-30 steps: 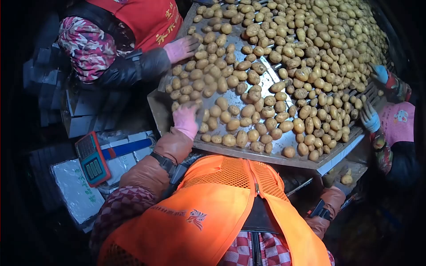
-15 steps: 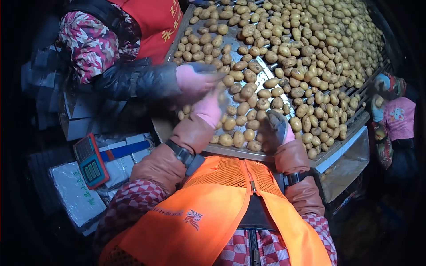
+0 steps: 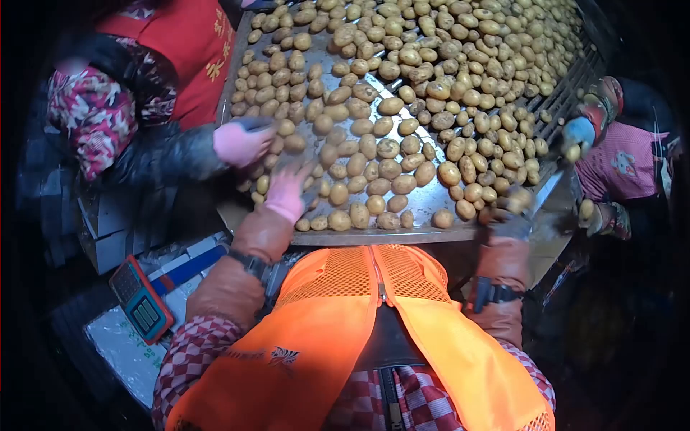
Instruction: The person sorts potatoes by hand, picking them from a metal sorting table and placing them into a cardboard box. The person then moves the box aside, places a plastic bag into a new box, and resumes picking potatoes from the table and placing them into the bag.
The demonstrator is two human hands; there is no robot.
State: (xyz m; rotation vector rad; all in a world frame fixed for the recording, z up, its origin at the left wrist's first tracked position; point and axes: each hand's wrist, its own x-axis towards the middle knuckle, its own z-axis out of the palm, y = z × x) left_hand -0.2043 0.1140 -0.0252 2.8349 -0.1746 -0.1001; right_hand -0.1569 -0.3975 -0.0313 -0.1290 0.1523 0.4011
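Observation:
My left hand (image 3: pixel 289 192), in a pink glove with dark finger parts, reaches over the potatoes (image 3: pixel 357 183) at the table's near left. Its fingers look spread, though motion blurs them, and no potato shows clearly in its grasp. Past the table's near right edge is my right hand (image 3: pixel 507 223) in a dark, blurred glove. Its fingers are closed around a yellowish potato (image 3: pixel 519 200). Single potatoes lie loosely over the metal sorting table (image 3: pixel 424 221) between my hands.
A dense heap of potatoes (image 3: pixel 496 43) covers the far right over dark bars. At left, a co-worker's pink-gloved hand (image 3: pixel 243 142) touches potatoes. Another person's blue-gloved hand (image 3: pixel 577 133) holds a potato at right. A red-rimmed scale (image 3: pixel 147 309) sits on white boxes (image 3: pixel 118 337) at lower left.
My right hand has moved right, from over the near potatoes to beyond the table edge, with a potato in it. My left hand has drawn away from the co-worker's hand. The view has shifted.

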